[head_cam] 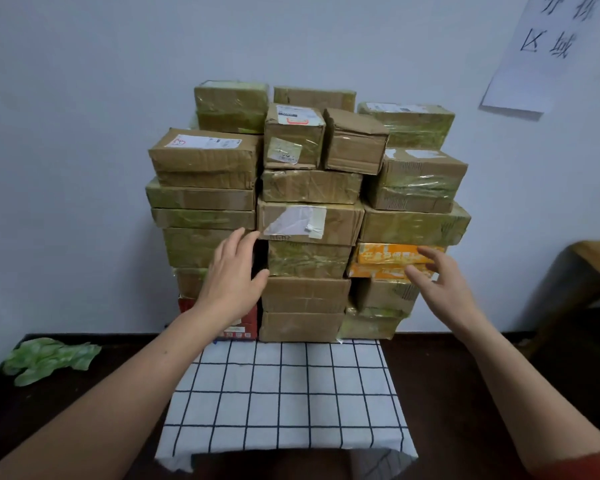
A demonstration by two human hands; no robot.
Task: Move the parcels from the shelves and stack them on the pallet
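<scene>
Parcels, brown cardboard boxes bound in yellowish tape (309, 220): stacked in three uneven columns against a pale wall, at the rear edge of a white cloth with a black grid (284, 393).

Left hand (234, 271): fingers straight, slightly spread, holding nothing. It is at the gap between the left and middle columns; whether it touches a box cannot be told.

Right hand (440, 278): fingers spread, loosely bent, empty, in front of the orange printed carton (388, 254).

Hazards, as judged: the columns do not interlock, and the small brown top box (355, 142) sits tilted. Pulling or nudging a mid-level box would likely tip those above it forward.
</scene>
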